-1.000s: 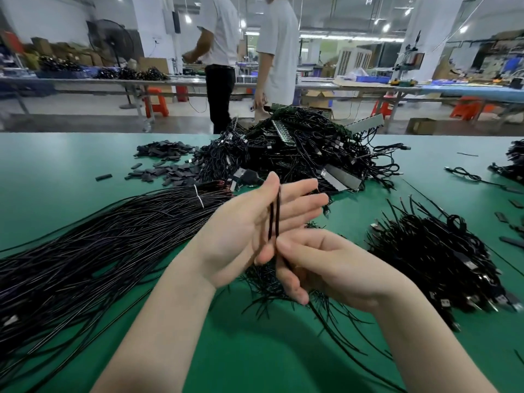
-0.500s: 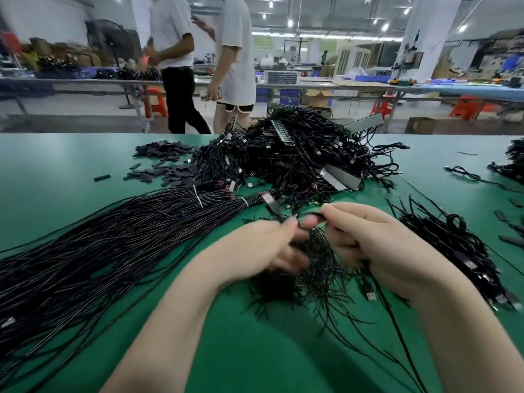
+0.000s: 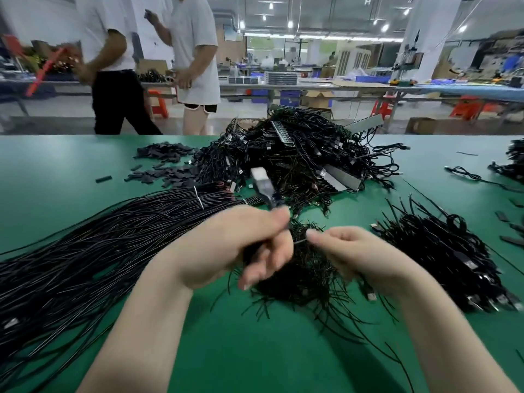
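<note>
Fingers (image 3: 279, 216) of left hand (image 3: 226, 245) grip the cable (image 3: 272, 204) just under its USB plug (image 3: 261, 180); long axis tilts up toward the bench (image 3: 198, 350) far edge. Right hand (image 3: 354, 251) pinches a thin strand (image 3: 300, 241) just right of the cable, so it is nearer for wrapping.

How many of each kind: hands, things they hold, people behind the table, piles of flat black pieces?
Hands: 2, left hand and right hand
Plug-ended cable, pinched by left hand: 1
Thin black strand, pinched by right hand: 1
People standing behind the green table: 2
Pile of flat black pieces: 1
Total: 7
</note>
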Demonstrator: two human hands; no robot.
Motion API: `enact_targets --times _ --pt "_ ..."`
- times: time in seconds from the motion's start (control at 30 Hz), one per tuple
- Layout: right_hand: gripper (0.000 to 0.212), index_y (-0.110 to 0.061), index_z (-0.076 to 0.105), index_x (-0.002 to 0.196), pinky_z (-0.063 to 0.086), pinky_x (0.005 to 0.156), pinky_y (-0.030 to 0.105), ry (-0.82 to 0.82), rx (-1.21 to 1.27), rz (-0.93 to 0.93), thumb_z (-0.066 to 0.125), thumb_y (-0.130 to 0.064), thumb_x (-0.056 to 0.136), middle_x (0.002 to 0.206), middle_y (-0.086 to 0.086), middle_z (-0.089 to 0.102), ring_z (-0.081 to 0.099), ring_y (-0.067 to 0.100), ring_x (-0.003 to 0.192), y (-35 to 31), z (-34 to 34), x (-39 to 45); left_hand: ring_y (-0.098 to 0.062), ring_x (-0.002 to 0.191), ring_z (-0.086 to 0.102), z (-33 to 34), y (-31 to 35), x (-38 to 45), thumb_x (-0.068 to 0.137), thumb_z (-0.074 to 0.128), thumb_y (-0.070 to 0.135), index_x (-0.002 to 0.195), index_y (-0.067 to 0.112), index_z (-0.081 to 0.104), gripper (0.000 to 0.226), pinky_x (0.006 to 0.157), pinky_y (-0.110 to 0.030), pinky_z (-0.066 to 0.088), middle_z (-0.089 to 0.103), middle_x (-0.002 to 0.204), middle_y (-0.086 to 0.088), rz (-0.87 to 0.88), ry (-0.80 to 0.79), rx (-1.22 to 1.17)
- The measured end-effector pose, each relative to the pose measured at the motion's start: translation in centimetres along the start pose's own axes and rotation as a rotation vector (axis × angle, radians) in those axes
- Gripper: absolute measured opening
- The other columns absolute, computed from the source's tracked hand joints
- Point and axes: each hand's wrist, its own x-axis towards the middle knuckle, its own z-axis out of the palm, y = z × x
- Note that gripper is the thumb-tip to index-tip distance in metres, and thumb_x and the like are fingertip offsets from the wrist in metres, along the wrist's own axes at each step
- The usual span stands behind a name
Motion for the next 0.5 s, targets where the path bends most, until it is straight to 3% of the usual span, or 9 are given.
enact_targets --times 0.1,0.2,0.27,0.33,0.4,0.5 --pt "0.037 -0.022 0.065 0.06 0.017 0.044 0.022 0.057 0.242 -0.068 0.058 -0.05 0.084 0.053 -0.007 0.029 0.019 0.011 0.046 -1.6 -1.0 -1.2 -0.011 0.05 0.06 0.8 -0.7 1.0 0.1 0.037 0.048 0.085 0.023 0.074 0.047 0.056 -0.019 0.044 0.071 0.064 0.002 -0.177 0.011 0.299" --pt "0.026 -0.021 0.075 0.093 0.02 0.044 0.019 -0.035 0.301 -0.255 0.051 -0.032 0.096 0.059 -0.006 0.038 0.026 0.009 0.047 -3.6 0.2 -2.6 -0.005 0.09 0.07 1.4 -2.3 2.6 0.103 0.029 0.045 0.12 0.027 0.066 0.044 0.089 -0.027 0.05 0.075 0.102 0.009 -0.135 0.315 0.4" --pt "0.025 -0.021 0.071 0.099 0.024 0.045 0.018 -0.117 0.287 -0.33 0.048 -0.028 0.095 0.061 -0.009 0.044 0.031 0.008 0.047 -4.3 1.7 -3.2 0.001 0.107 0.064 1.2 -2.5 3.1 0.103 0.03 0.045 0.124 0.032 0.062 0.04 0.099 -0.022 0.046 0.071 0.115 0.013 -0.015 0.444 0.184" --pt "0.019 -0.022 0.066 0.09 0.026 0.045 0.017 -0.165 0.313 -0.32 0.051 -0.031 0.097 0.06 -0.009 0.043 0.03 0.008 0.045 -4.5 2.8 -3.2 0.004 0.108 0.062 0.7 -2.4 3.0 0.103 0.032 0.042 0.127 0.016 0.058 0.044 0.09 -0.012 0.047 0.067 0.124 0.008 0.068 0.355 -0.112" --pt "0.02 -0.024 0.064 0.083 0.024 0.046 0.017 -0.182 0.338 -0.285 0.05 -0.033 0.094 0.06 -0.007 0.039 0.026 0.008 0.047 -4.3 3.0 -2.8 -0.002 0.109 0.064 0.2 -2.0 2.3 0.101 0.032 0.036 0.127 0.004 0.057 0.048 0.086 -0.013 0.049 0.066 0.127 -0.005 0.12 0.264 -0.299" --pt "0.024 -0.024 0.062 0.083 0.021 0.046 0.016 -0.227 0.319 -0.288 0.047 -0.034 0.099 0.06 -0.008 0.033 0.021 0.007 0.048 -3.7 2.3 -2.6 -0.015 0.121 0.06 0.0 -1.5 1.9 0.099 0.033 0.037 0.127 0.014 0.057 0.043 0.094 -0.022 0.05 0.067 0.126 -0.004 0.155 0.283 -0.348"
